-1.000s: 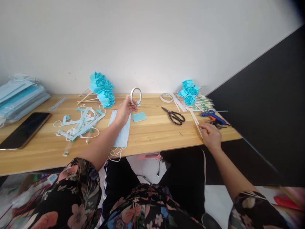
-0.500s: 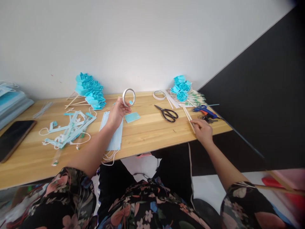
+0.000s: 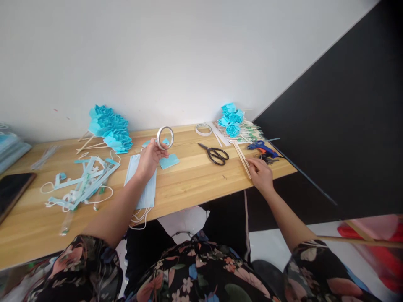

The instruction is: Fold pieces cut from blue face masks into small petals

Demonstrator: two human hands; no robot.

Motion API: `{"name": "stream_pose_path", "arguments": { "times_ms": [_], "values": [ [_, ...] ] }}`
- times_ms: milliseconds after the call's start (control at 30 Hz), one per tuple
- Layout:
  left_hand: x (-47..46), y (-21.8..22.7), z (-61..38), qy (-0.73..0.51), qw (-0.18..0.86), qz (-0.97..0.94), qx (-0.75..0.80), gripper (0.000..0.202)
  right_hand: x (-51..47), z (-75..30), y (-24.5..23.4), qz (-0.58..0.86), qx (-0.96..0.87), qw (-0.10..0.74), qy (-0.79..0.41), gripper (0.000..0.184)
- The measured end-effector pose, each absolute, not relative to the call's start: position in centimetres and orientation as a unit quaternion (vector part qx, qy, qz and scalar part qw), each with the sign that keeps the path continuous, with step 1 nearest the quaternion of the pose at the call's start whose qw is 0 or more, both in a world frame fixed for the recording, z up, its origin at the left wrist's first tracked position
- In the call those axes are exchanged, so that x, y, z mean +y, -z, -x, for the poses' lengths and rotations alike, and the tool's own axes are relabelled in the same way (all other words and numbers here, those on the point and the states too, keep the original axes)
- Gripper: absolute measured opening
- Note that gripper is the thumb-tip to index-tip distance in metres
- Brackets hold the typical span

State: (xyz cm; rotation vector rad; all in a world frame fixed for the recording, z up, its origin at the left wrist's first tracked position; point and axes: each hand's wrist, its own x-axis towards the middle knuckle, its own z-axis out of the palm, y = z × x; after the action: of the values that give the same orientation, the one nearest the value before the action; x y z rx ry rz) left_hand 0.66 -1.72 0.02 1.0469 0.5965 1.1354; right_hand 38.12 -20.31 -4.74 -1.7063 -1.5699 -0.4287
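Observation:
My left hand (image 3: 148, 158) is closed on a white tape roll (image 3: 165, 137), held upright above a blue face mask (image 3: 141, 181) and a small blue square piece (image 3: 169, 161) on the wooden table (image 3: 195, 180). My right hand (image 3: 260, 173) rests at the table's right end with its fingers pinched on thin wooden sticks (image 3: 242, 157). A blue glue gun (image 3: 260, 147) lies just beyond that hand.
Black scissors (image 3: 214, 154) and a second tape roll (image 3: 203, 129) lie between the hands. Blue paper flowers on sticks sit at the back left (image 3: 108, 127) and back right (image 3: 231, 120). Cut mask strips (image 3: 82, 181), a phone (image 3: 11, 188) and stacked masks are at left.
The camera has turned to the right, so everything has slid left in view. Both hands keep their hold and place on the table.

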Motion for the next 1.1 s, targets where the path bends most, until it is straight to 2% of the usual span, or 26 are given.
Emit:
{"name": "stream_pose_path", "arguments": {
  "times_ms": [600, 833, 967, 1100],
  "values": [
    [-1.3, -0.5, -0.2, -0.554, 0.641, -0.470, 0.247, 0.043, -20.3, -39.4, 5.2, 0.652, -0.633, 0.379, 0.173, 0.025],
    [-1.5, -0.4, 0.2, -0.580, 0.547, -0.525, 0.297, 0.041, -20.4, -39.3, 5.2, 0.667, -0.613, 0.389, 0.167, 0.023],
    [-1.4, -0.6, 0.6, -0.565, 0.483, -0.582, 0.330, 0.037, -20.1, -37.5, 3.2, 0.668, -0.619, 0.376, 0.168, 0.027],
    [-1.5, -0.5, 0.5, -0.553, 0.491, -0.585, 0.334, 0.036, -18.2, -32.9, 0.0, 0.637, -0.654, 0.389, 0.123, 0.028]
  ]
}}
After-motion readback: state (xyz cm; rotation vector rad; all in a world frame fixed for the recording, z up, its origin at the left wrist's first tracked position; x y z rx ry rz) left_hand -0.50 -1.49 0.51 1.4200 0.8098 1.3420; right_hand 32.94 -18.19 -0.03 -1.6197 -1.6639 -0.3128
